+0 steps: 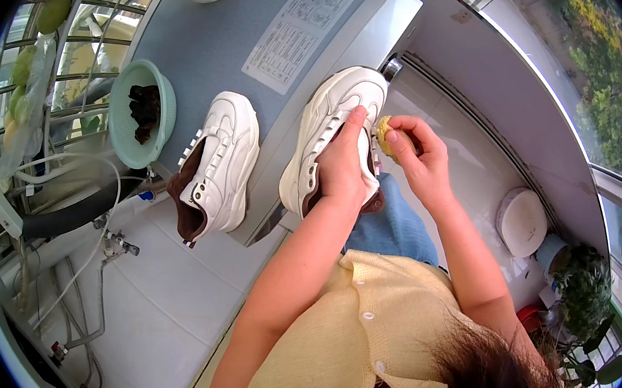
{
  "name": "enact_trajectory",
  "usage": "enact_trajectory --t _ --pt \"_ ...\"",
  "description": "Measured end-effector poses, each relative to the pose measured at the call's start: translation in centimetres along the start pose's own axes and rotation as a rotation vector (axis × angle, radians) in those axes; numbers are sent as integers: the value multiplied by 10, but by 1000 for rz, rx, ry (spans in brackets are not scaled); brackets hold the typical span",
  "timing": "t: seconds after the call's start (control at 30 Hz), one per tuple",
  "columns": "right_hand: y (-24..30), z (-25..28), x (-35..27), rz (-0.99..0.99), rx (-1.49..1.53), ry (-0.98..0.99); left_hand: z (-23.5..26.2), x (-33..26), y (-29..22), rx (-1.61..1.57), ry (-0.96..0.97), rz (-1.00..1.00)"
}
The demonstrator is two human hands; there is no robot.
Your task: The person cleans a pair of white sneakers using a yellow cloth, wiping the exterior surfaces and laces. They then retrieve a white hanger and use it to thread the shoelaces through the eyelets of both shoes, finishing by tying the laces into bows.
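Two white sneakers with brown lining rest on a grey appliance top [212, 45]. My left hand [343, 162] lies over the right sneaker [327, 128], fingers on its laces, holding it at the front edge. Pinched in my right hand [417, 154] is a small yellow sponge [383, 135], pressed against that shoe's side. The other sneaker [218, 166] lies to the left, untouched, its heel hanging over the edge.
A green basin [122, 130] with dark items sits at the appliance's left edge. Hoses and a tap [115, 245] run down the left wall. A white round stool [522, 221] and potted plants [583, 294] stand at the right by the window.
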State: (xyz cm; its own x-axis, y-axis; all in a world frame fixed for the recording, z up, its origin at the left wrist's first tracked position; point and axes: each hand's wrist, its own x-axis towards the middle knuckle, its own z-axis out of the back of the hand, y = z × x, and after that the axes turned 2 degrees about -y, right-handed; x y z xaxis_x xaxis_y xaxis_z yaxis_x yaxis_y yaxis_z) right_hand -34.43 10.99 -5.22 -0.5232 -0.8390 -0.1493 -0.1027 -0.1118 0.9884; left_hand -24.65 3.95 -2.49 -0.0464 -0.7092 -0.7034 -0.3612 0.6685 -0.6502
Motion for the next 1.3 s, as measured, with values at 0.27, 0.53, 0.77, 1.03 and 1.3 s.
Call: enact_trajectory --t 0.27,0.53,0.77,1.03,1.3 --pt "20 -16 10 255 -358 -22 -8 6 -18 -121 -22 217" --pt "33 -44 37 -103 -338 -32 -14 -2 -16 -115 57 184" --pt "21 -22 44 12 -303 195 -11 5 -17 -143 93 201" --pt "24 -6 55 107 -287 329 -6 6 -16 -73 93 241" --pt "34 2 56 82 -464 393 -1 14 -16 39 71 262"
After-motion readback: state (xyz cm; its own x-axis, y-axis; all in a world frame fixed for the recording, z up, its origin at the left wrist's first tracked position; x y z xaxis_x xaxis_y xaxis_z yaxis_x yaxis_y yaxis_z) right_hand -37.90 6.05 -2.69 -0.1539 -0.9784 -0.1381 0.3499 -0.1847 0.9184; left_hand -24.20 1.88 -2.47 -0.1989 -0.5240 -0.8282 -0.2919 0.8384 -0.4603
